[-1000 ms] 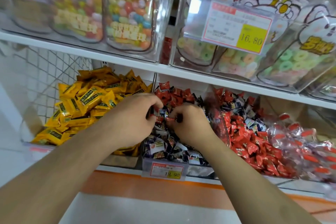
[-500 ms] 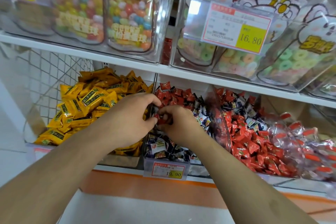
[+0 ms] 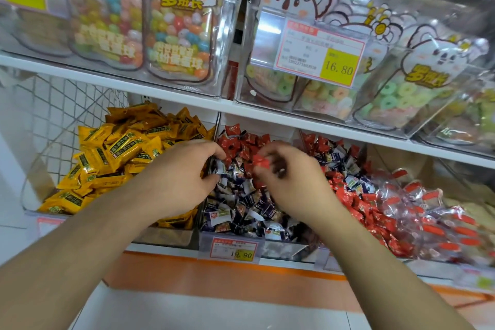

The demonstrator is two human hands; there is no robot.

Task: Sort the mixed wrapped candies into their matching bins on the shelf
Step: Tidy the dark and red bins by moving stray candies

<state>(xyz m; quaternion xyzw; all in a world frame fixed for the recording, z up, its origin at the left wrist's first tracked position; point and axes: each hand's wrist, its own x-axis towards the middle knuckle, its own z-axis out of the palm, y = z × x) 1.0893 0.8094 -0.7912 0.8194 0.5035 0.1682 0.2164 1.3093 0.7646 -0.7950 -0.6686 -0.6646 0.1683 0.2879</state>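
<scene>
Right hand [image 3: 292, 182] has lifted a blurred red candy [image 3: 261, 161].

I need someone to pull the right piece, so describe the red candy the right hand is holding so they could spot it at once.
Start at the lower shelf's middle bin, the one with the 19.90 price tag on its front, between the yellow packets and the red heap. Above it the right hand pinches a red candy at its fingertips. It alone is lifted clear of the pile of mostly dark wrappers.

right hand [image 3: 292, 182] with red candy [image 3: 261, 161] over middle bin [image 3: 281, 249]
</scene>
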